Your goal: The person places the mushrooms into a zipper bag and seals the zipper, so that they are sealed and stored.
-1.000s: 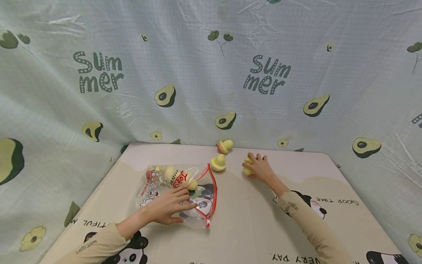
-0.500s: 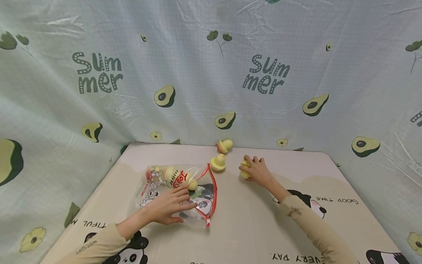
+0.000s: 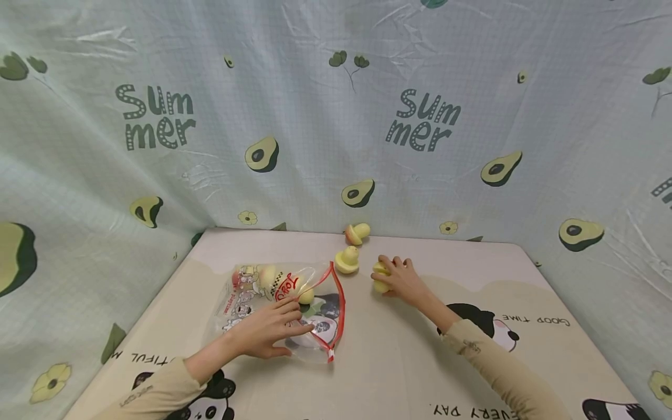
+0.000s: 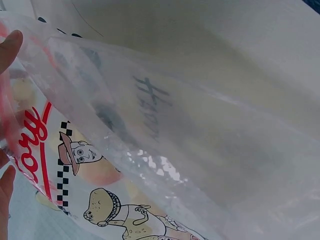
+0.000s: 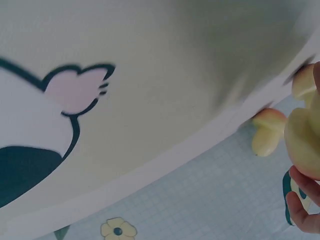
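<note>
A clear zip bag (image 3: 287, 286) with a red-edged mouth, cartoon print and red lettering lies on the table, its mouth facing right. Several yellow and reddish rounded pieces (image 3: 307, 297) show through its plastic. My left hand (image 3: 268, 329) rests on the bag, fingers extended near the mouth; its fingers (image 4: 9, 47) reach the left edge of the left wrist view. My right hand (image 3: 403, 281) grips a yellow mushroom-shaped piece (image 5: 304, 142) with a reddish cap, its fingers curled over the top. Two like pieces stand nearby, a nearer mushroom-shaped piece (image 3: 347, 261) and a farther mushroom-shaped piece (image 3: 358, 233).
The table has a cream and pale pink cover (image 3: 388, 350) printed with pandas and lettering. Behind its far edge hangs a pale curtain (image 3: 304, 105) with avocado and "summer" prints.
My right hand has moved left with the mushroom-shaped piece, closer to the two standing pieces and the bag. My left hand and the bag have stayed put.
</note>
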Motion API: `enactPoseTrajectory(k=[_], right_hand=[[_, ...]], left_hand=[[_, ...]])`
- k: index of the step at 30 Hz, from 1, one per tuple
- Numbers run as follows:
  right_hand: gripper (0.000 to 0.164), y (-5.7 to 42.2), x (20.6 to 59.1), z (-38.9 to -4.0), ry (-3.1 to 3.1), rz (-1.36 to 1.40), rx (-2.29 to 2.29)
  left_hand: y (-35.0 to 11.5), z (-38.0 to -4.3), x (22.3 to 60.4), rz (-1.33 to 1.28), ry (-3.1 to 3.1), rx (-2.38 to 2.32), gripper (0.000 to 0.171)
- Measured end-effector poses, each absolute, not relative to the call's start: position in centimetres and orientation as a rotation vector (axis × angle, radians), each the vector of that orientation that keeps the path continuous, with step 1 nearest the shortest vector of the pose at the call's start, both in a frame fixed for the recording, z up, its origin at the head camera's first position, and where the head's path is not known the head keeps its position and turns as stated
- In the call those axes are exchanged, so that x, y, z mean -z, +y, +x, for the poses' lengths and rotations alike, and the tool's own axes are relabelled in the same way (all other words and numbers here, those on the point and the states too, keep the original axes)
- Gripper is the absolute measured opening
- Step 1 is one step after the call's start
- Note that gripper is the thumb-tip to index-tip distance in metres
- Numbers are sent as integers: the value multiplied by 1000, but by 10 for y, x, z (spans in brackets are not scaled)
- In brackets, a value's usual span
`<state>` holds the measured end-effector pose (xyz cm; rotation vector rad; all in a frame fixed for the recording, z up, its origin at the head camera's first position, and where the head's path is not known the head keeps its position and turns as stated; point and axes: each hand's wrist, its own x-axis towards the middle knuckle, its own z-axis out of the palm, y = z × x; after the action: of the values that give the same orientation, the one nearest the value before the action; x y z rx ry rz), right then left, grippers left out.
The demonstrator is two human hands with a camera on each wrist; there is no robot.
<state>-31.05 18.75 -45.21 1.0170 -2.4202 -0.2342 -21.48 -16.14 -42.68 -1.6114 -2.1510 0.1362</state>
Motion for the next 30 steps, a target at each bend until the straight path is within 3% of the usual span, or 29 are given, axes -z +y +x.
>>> enactPoseTrajectory(k=[30], right_hand=[[59,162,442,-281,-2372,1069,192]], left_hand=[[-163,-213,424,-1607,-2160,-144,59]])
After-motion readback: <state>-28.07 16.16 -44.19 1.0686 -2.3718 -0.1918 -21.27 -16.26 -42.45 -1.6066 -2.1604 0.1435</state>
